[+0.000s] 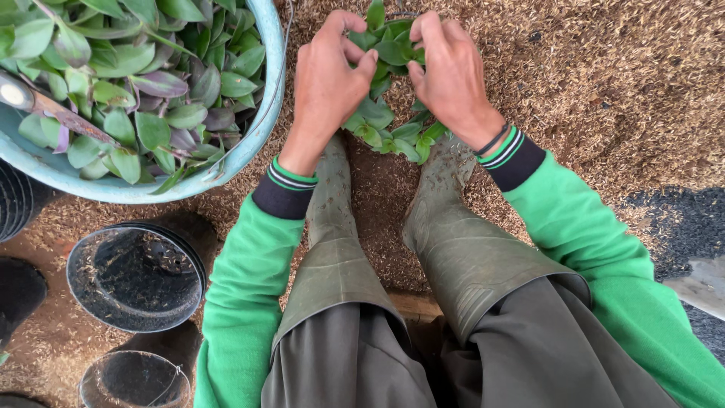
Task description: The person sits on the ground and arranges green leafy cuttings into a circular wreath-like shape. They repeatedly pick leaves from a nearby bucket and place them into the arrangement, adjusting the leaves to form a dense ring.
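At the far left, a stack of black plastic pots [136, 276] is set on the ground beside the left leg, mouths upward, within arm's reach; a further pot [134, 380] lies below it at the frame edge. Above these, a pale blue tub [260, 125] is filled with loose green and purple leafy cuttings [143, 91], and a wooden tool handle [45, 106] is laid across the heap. The tub is positioned just beside the left forearm, probably so that cuttings can be taken without shifting the body. The ground [604, 83] is covered with rice husk. Two olive rubber boots [453, 227] are planted apart, and a bunch of leafy cuttings [389, 91] is held between and beyond them, above the husk. The left hand [328, 79] is curled around the left side of the bunch, thumb and forefinger pinched closed on a leaf near the top. The right hand [449, 72] is closed on the right side in mirrored fashion, fingers bent inward and thumb pressed against the stems. The bunch is thus gathered from both sides and kept compact; lower leaves hang free below the wrists. Green sleeves with striped cuffs [510, 155] are worn.
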